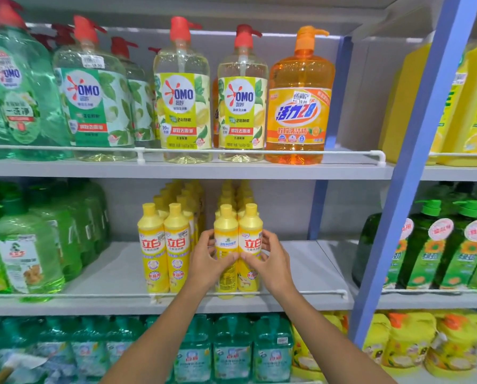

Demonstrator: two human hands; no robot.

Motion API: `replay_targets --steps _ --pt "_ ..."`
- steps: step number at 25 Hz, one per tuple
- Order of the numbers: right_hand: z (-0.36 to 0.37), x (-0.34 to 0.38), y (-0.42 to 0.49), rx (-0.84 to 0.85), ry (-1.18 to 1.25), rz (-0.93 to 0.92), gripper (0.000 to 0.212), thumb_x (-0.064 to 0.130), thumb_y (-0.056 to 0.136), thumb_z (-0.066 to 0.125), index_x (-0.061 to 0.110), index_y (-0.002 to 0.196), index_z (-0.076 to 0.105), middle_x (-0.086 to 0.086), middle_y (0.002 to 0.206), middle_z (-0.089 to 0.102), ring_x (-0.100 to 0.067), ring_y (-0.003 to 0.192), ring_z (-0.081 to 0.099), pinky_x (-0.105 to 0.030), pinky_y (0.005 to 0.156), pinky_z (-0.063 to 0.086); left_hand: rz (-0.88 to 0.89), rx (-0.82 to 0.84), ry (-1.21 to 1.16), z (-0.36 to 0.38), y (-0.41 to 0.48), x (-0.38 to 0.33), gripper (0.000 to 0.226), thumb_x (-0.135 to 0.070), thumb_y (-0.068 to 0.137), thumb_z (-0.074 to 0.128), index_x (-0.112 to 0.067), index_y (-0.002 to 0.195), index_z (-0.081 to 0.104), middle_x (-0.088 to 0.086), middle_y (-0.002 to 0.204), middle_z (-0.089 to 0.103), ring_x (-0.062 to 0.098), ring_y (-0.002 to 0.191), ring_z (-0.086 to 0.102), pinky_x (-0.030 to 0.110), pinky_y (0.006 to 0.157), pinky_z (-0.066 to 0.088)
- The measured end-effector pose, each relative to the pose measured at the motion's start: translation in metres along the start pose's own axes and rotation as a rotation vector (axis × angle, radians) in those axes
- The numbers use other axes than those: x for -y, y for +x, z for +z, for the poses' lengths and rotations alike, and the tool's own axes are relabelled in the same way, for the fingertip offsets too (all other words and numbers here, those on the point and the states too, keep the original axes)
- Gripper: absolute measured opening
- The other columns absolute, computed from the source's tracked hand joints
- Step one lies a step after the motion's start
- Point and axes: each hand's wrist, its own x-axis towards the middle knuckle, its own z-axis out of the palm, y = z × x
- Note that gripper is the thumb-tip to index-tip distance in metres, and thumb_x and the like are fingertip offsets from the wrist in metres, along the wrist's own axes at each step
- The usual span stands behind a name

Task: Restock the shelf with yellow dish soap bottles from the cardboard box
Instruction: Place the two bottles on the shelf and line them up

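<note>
Setting: shop shelving with grey boards, a white wire rail (107, 295) along the front edge, and a blue post (414, 167) dividing two bays. Bare grey board shows on both sides of the yellow stock on the middle shelf (301, 273).

Middle shelf, centre: yellow dish soap bottles in two blocks, each two wide, upright, caps up. Front-row count: 4. The left pair (164, 245) stands just behind the rail, untouched. Files run back behind each pair towards the rear wall. Their caps overlap, so I cannot tell the exact number.

Left hand (208, 261): fingers curled round the outer side of the left bottle (225, 231) of the right-hand block, thumb across its front label. Right hand (273, 261): the same grip, mirrored, on the right bottle (250, 231). The two thumb tips nearly meet at the seam. Both held bottles touch side by side, bases down at the rail.

Other stock:
- Top shelf (342, 167), front row: 2 clear pump bottles (183, 106) with yellow labels, 1 orange pump bottle (298, 106), 1 green-label pump bottle (90, 106), and 1 big green jug (13, 101) at far left.
- Middle shelf, left: green jugs (24, 253). Only 1 front one is clear; the rest are blurred.
- Right bay: dark green pump bottles (425, 259), at least 3 fronts.
- Lower shelf: teal bottles (231, 353) and yellow pouches (403, 342), too blurred to count.
</note>
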Motion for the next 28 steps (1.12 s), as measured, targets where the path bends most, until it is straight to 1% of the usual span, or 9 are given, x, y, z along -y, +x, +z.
replay_targets --steps 3,6,10,13,18,20,23,26,28 --pt "0.004 -0.019 -0.013 0.024 -0.005 0.031 0.063 0.026 0.076 0.088 0.026 0.13 0.055 0.012 0.119 0.066 0.014 0.105 0.06 -0.007 0.083 0.05 -0.064 0.101 -0.046 -0.004 -0.009 0.008 0.061 -0.005 0.077 0.084 -0.014 0.13 0.056 -0.009 0.112 0.07 -0.013 0.096 0.065 0.007 0.076 0.052" --pt "0.005 -0.032 -0.019 0.065 0.016 0.083 0.059 0.024 0.077 0.087 0.022 0.128 0.057 0.006 0.119 0.069 0.013 0.104 0.061 -0.007 0.081 0.051 -0.077 0.197 -0.029 -0.011 -0.01 0.016 0.054 0.003 0.081 0.078 -0.009 0.129 0.056 -0.008 0.109 0.069 -0.015 0.09 0.065 0.004 0.072 0.049" --pt "0.005 -0.037 -0.016 0.082 0.038 0.107 0.057 0.021 0.078 0.086 0.016 0.127 0.058 0.009 0.115 0.069 0.013 0.101 0.062 -0.006 0.079 0.051 -0.063 0.191 0.021 -0.012 -0.006 0.019 0.055 -0.013 0.077 0.086 -0.021 0.123 0.058 -0.005 0.107 0.072 0.007 0.1 0.068 0.015 0.074 0.056" --pt "0.005 -0.039 -0.016 0.08 0.05 0.104 0.056 0.021 0.078 0.086 0.017 0.126 0.058 0.012 0.113 0.068 0.015 0.101 0.061 -0.005 0.078 0.05 -0.042 0.138 0.059 -0.007 -0.008 0.023 0.052 -0.024 0.075 0.088 -0.026 0.117 0.058 -0.008 0.102 0.072 0.0 0.092 0.067 0.02 0.074 0.058" --pt "0.005 -0.037 -0.016 0.093 0.046 0.101 0.054 0.022 0.077 0.086 0.02 0.123 0.058 0.011 0.113 0.068 0.008 0.101 0.064 -0.005 0.078 0.05 -0.099 0.273 -0.029 -0.016 -0.008 0.015 0.045 -0.007 0.085 0.077 -0.03 0.118 0.055 -0.015 0.108 0.068 0.0 0.105 0.063 0.016 0.086 0.054" --pt "0.005 -0.037 -0.015 0.098 0.045 0.101 0.054 0.022 0.077 0.086 0.02 0.122 0.057 0.012 0.112 0.068 0.006 0.102 0.063 -0.005 0.078 0.05 -0.084 0.334 -0.031 -0.025 -0.004 0.02 0.047 -0.004 0.086 0.076 -0.025 0.123 0.057 -0.008 0.114 0.07 0.005 0.112 0.064 0.021 0.095 0.053" --pt "0.004 -0.037 -0.016 0.095 0.043 0.103 0.053 0.023 0.078 0.086 0.019 0.123 0.057 0.013 0.112 0.067 0.005 0.102 0.063 -0.005 0.078 0.05 -0.086 0.261 -0.062 -0.022 -0.004 0.024 0.049 -0.006 0.078 0.084 -0.02 0.116 0.058 0.002 0.111 0.071 0.018 0.107 0.069 0.032 0.09 0.059" --pt "0.004 -0.036 -0.016 0.094 0.052 0.106 0.054 0.023 0.078 0.086 0.017 0.123 0.058 0.011 0.113 0.068 0.005 0.102 0.063 -0.006 0.078 0.05 -0.087 0.127 -0.007 -0.007 -0.006 0.023 0.054 -0.016 0.072 0.09 -0.022 0.114 0.056 -0.002 0.105 0.069 0.011 0.098 0.07 0.03 0.084 0.061" --pt "0.004 -0.035 -0.017 0.094 0.051 0.109 0.054 0.023 0.078 0.086 0.017 0.123 0.058 0.01 0.113 0.068 0.005 0.102 0.063 -0.006 0.078 0.051 -0.078 0.154 -0.019 -0.006 -0.006 0.024 0.058 -0.018 0.074 0.089 -0.024 0.122 0.057 -0.003 0.111 0.069 0.009 0.1 0.07 0.031 0.087 0.06"
